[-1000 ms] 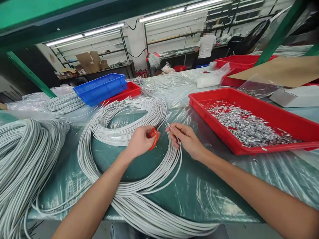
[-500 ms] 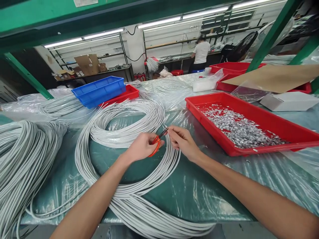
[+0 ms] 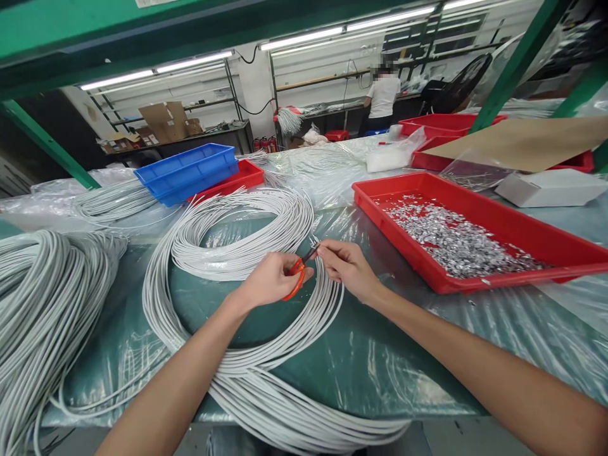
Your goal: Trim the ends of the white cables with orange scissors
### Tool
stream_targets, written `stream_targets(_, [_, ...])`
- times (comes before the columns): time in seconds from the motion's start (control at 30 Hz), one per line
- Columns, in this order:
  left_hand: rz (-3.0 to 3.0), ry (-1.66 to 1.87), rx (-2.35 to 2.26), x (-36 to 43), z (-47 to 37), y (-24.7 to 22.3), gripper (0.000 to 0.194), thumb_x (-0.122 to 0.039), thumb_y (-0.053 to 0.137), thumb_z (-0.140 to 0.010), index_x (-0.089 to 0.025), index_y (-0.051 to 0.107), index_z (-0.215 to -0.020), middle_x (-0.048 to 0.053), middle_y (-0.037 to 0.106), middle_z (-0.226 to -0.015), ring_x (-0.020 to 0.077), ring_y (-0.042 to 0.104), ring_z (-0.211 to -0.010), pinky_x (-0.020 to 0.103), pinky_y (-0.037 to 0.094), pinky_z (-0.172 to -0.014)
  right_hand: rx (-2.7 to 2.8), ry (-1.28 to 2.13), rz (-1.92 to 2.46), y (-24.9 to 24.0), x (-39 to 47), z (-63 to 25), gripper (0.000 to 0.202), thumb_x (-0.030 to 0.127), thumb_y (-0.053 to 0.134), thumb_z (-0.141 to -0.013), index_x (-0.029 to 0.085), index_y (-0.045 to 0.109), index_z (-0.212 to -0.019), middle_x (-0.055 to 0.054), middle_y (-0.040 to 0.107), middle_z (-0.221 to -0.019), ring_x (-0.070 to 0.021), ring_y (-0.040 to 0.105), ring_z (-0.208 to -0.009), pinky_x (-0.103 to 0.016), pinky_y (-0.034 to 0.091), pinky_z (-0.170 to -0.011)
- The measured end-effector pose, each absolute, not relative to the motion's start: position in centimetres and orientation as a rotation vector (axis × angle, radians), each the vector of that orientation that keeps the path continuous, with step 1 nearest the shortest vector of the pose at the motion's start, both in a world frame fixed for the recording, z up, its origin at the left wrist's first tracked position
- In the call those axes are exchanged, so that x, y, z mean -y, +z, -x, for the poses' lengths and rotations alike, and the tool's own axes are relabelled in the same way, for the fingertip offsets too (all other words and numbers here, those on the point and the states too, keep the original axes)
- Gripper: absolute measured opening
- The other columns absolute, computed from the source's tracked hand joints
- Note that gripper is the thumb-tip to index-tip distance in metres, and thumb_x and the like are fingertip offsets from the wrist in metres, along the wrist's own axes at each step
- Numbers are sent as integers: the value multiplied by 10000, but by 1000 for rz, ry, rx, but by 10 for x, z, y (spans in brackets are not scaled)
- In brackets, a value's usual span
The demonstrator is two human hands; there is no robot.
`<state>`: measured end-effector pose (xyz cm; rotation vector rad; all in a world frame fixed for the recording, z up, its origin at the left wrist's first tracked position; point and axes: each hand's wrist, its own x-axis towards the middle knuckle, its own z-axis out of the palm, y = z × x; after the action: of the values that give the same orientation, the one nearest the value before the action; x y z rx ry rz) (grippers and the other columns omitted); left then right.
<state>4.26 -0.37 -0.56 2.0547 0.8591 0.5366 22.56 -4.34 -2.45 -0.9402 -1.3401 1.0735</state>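
My left hand (image 3: 272, 278) is closed round the orange handles of a pair of scissors (image 3: 297, 277), whose dark blades point up and to the right. At the blade tips, the fingers of my right hand (image 3: 349, 269) are pinched together near the ends of white cables; exactly what they grip is too small to make out. Coiled white cables (image 3: 237, 259) lie under and around both hands on the green, plastic-covered table (image 3: 375, 354). A red tray (image 3: 475, 285) of small silvery metal pieces (image 3: 465, 244) stands to the right of my right hand.
A thick cable bundle (image 3: 52, 304) lies at the left. Behind the coils are a blue bin (image 3: 187, 174) and a red bin (image 3: 249, 174). A white box (image 3: 551, 189) and brown sheet (image 3: 527, 144) are at the right. A person (image 3: 384, 95) stands in the background.
The view has shifted very slightly. Both hands and the scissors remain almost in the same place.
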Motion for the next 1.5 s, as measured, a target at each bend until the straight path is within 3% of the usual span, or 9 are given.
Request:
stream_targets(0.5, [-1891, 461, -801, 7, -46, 0, 355, -457, 624, -827, -140, 565, -679, 35, 641, -644, 99, 562, -491, 195, 405, -452, 1205, 1428, 824, -20, 42, -232, 305, 449, 654, -832, 165, 599, -734, 100, 242, -488, -51, 200, -407, -203, 243, -389])
stream_targets(0.8, [-1901, 482, -871, 6, -43, 3, 177, -270, 575, -807, -146, 569, -681, -1, 617, -608, 76, 526, -451, 171, 412, -434, 1192, 1476, 872, -17, 37, -238, 327, 458, 692, -809, 133, 660, -789, 62, 389, -560, -55, 367, -443, -198, 335, -403])
stream_targets(1.03, [-1860, 439, -861, 3, -42, 5, 300, -369, 620, -806, -134, 570, -626, 12, 616, -572, 67, 501, -393, 172, 365, -391, 1426, 1074, 974, -18, 35, -238, 346, 482, 664, -817, 146, 642, -735, 1, 573, -641, -83, 454, -478, -236, 372, -460])
stream_targets(1.33, [-1693, 377, -790, 7, -41, 12, 378, -488, 671, -788, -117, 653, -721, 7, 616, -532, 76, 526, -368, 164, 343, -352, 1631, 515, 1063, -13, 47, -234, 221, 306, 568, -902, 185, 560, -717, -6, 535, -662, -143, 486, -638, -274, 393, -588])
stream_targets(1.5, [-1668, 361, -814, 8, -41, 12, 416, -526, 650, -801, -119, 649, -717, 3, 603, -517, 69, 505, -354, 169, 354, -354, 1766, 74, 1098, -12, 49, -231, 219, 228, 515, -917, 201, 528, -700, 12, 460, -600, -147, 421, -602, -307, 370, -650])
